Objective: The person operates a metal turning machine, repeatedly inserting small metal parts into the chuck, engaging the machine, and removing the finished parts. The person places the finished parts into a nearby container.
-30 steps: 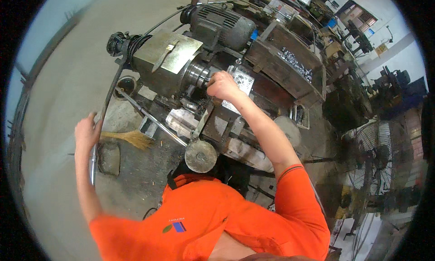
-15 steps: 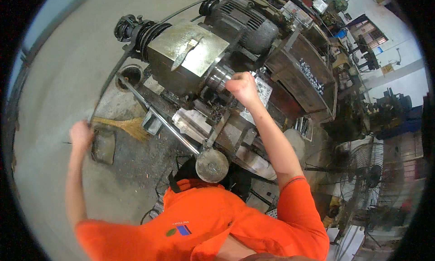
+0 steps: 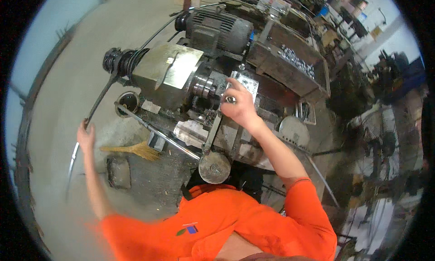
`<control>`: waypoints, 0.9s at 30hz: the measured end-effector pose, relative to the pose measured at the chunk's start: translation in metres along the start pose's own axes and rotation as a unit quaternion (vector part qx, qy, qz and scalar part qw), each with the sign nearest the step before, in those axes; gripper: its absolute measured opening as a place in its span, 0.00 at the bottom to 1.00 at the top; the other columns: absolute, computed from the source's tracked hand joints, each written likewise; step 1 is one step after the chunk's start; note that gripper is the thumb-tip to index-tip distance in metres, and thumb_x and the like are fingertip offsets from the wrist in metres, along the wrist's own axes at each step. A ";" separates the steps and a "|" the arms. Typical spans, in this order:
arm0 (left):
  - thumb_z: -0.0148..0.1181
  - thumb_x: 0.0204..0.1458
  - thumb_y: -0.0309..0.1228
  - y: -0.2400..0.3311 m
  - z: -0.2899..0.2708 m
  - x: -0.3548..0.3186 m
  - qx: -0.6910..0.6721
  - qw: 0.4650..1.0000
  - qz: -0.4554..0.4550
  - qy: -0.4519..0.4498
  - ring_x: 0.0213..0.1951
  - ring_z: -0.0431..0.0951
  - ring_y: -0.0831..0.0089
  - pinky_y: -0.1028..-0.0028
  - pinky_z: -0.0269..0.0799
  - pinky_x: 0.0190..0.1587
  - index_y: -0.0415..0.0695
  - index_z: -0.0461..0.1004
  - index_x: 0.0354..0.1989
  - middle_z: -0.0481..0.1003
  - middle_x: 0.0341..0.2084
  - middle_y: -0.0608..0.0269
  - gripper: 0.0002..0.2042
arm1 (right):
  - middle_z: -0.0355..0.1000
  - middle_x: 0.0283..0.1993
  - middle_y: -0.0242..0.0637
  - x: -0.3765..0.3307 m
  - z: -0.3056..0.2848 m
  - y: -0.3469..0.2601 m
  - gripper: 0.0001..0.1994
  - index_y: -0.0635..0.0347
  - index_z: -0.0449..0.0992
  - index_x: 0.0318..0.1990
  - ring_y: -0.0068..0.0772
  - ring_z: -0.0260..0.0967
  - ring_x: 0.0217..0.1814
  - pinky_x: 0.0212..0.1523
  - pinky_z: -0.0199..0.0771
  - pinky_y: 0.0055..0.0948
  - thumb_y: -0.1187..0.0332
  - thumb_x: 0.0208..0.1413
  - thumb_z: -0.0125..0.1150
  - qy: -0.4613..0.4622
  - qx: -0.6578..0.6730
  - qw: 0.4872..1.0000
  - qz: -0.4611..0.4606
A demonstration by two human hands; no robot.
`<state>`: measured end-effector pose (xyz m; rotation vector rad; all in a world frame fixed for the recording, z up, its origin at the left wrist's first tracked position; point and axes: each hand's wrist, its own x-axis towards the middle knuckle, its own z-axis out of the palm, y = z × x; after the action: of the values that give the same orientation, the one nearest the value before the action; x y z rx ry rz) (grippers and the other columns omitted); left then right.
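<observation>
1. Two hands are at work on one old metalworking lathe (image 3: 181, 80) standing on a concrete floor (image 3: 68, 57).
2. Right hand (image 3: 238, 108): closed around a small shiny metal part (image 3: 230, 99), pressed at the machine's middle, just right of the chuck (image 3: 202, 86) and in front of a pale perforated plate (image 3: 244, 82).
3. Left hand (image 3: 85, 135): out to the person's left, well apart from the machine bed, fingers wrapped on a long thin bar (image 3: 97, 105) that runs up toward the pulley (image 3: 115, 62) at the machine's left end.
4. Motor (image 3: 217, 30) sits at the far edge of the lathe; a tray of bright small parts (image 3: 297, 64) lies at its far right corner.
5. Round handwheel (image 3: 214, 167) hangs at the near edge, just above the orange shirt (image 3: 217, 225); a straw broom (image 3: 133, 150) lies on the floor near the left end.
6. Judgement: good practice is to keep the right fingers clear of the chuck face, seat the part squarely, and hold the bar steady so both hands do not pull against each other.
7. Whether the chuck is turning cannot be told.
</observation>
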<state>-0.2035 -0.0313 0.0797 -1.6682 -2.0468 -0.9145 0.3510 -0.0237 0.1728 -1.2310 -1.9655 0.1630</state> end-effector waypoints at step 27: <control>0.55 0.53 0.41 0.103 0.084 -0.052 -0.339 0.857 -0.222 -0.319 0.15 0.73 0.73 0.77 0.68 0.17 0.34 0.72 0.40 0.75 0.23 0.52 0.19 | 0.72 0.33 0.48 -0.488 -0.289 0.129 0.14 0.59 0.74 0.33 0.47 0.71 0.39 0.41 0.71 0.42 0.63 0.37 0.57 -0.097 -0.448 0.603 0.653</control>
<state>-0.0811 -0.0035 0.0124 -2.0854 -2.8675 -1.5359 0.7413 -0.4328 0.0356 -3.2512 -0.7302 -0.0077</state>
